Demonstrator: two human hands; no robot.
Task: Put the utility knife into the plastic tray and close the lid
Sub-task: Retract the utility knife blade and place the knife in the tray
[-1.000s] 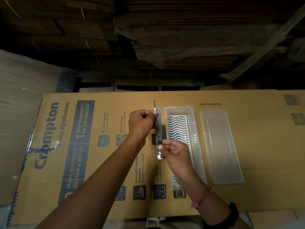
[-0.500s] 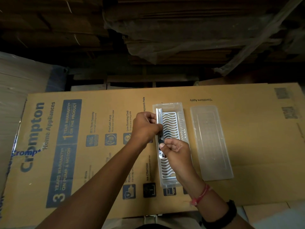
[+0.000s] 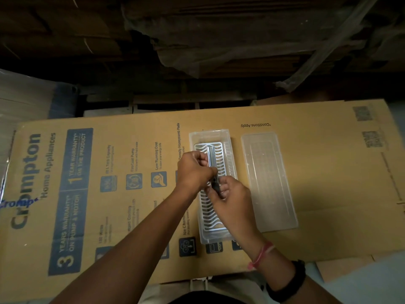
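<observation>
Our right hand [image 3: 232,200] reaches in from the lower right, fingers pinched on the near end of the knife [image 3: 212,165]. Our left hand [image 3: 192,170] comes from the lower left, fingers closed on its middle. The knife lies lengthwise over the tray [image 3: 211,133], its far end pointing away from us. The lid [image 3: 268,181] rests just right of the tray on the cardboard [image 3: 328,194].

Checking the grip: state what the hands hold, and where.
Both hold the knife over the tray: left hand mid-body, right hand at its near end.
</observation>
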